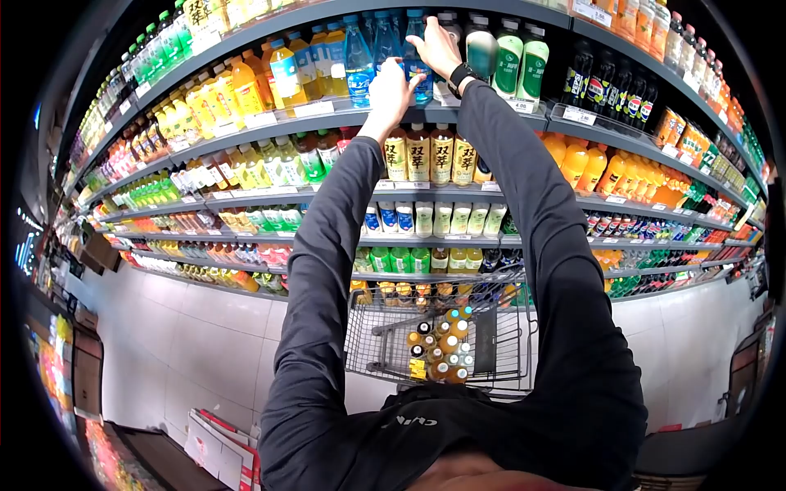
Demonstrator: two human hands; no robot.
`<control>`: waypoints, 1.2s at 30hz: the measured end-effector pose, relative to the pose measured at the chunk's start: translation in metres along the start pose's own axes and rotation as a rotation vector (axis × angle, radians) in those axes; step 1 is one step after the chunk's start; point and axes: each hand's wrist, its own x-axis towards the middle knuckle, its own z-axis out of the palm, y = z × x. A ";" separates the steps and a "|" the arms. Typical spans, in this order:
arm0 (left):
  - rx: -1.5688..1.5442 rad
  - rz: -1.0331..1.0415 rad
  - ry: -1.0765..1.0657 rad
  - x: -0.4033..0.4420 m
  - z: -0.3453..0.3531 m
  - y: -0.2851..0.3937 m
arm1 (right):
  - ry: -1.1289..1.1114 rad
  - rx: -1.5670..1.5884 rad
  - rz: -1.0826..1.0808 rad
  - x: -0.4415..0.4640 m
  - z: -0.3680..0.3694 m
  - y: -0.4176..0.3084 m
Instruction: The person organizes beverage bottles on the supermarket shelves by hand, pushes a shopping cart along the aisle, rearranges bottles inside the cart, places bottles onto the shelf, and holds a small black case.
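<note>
Both arms reach up to a shelf of clear blue bottles (358, 65). My left hand (393, 94) is in front of them, its thumb pointing right and its fingers apart. Higher and to the right, my right hand (439, 51) is beside another blue bottle (415, 37), thumb spread from the fingers. A dark band circles the right wrist. Neither hand visibly grips a bottle; whether the fingertips touch one, I cannot tell. Right of my right hand stand green bottles (508, 61) with white labels.
A wire shopping cart (358, 340) with several capped bottles (449, 344) stands between me and the shelving. Yellow-labelled bottles (418, 155) line the shelf below my hands. Orange drinks (246, 86) are at the left, dark bottles (602, 78) at the right. Boxes (217, 450) sit at lower left.
</note>
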 end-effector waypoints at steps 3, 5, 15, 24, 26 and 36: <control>-0.028 -0.037 -0.033 -0.004 -0.002 0.000 | 0.052 0.018 -0.062 -0.006 0.006 0.000; -0.014 0.008 -0.013 -0.004 0.005 -0.009 | 0.138 0.008 -0.158 -0.007 0.020 0.007; 0.041 0.041 -0.041 -0.009 0.007 -0.011 | 0.144 -0.131 -0.187 0.005 0.041 0.023; 0.037 0.030 -0.090 -0.006 0.010 -0.016 | 0.038 -0.166 -0.059 0.010 0.029 0.021; -0.011 0.010 -0.103 -0.004 0.012 -0.020 | 0.025 -0.156 -0.084 0.012 0.026 0.024; -0.124 0.047 -0.099 -0.014 0.002 -0.028 | 0.018 -0.232 -0.086 0.023 0.017 0.025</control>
